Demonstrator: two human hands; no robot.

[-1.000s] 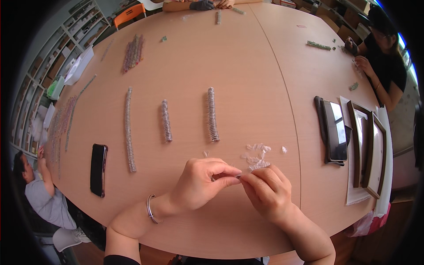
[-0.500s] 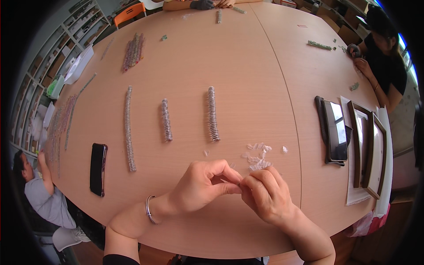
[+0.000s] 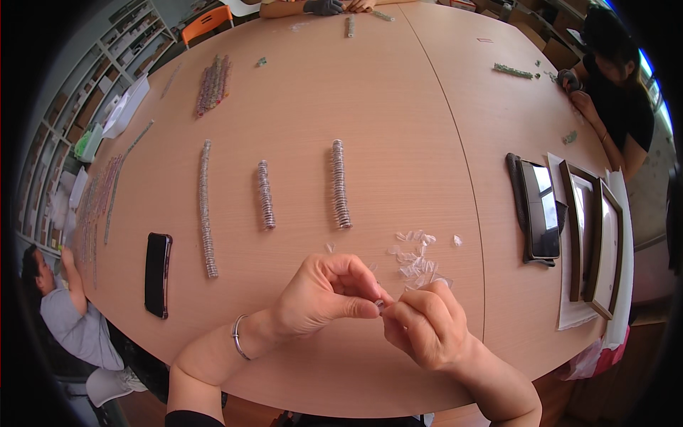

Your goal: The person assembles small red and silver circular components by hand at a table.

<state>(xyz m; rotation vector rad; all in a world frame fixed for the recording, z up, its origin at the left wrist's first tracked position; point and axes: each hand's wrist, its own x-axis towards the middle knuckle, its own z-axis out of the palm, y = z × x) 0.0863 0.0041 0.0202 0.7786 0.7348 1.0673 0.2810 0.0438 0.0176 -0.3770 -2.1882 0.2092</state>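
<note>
My left hand (image 3: pixel 324 295) and my right hand (image 3: pixel 427 324) meet near the front of the table, fingertips pinched together. A small shiny piece (image 3: pixel 379 304) shows between them; my fingers cover most of it, and I cannot make out its kind. Just beyond my right hand lies a loose pile of small clear plastic pieces (image 3: pixel 416 267), with one piece (image 3: pixel 457 240) apart to the right. Farther off stand out three rows of closely stacked, silvery ring-like pieces: a thick one (image 3: pixel 341 185), a short one (image 3: pixel 266 196) and a long thin one (image 3: pixel 207 210).
A dark phone (image 3: pixel 158 275) lies at left; a tablet-like device (image 3: pixel 542 210) and brown frames (image 3: pixel 578 235) lie at right. Bundled colourful rows (image 3: pixel 213 85) sit farther back. Co-workers sit at the left, far and right edges; one hand (image 3: pixel 585 107) works at the right.
My fingertips have shifted slightly left and down, and the small shiny piece shows more. My left fingers have spread a little. More of the clear pile shows beside my right hand.
</note>
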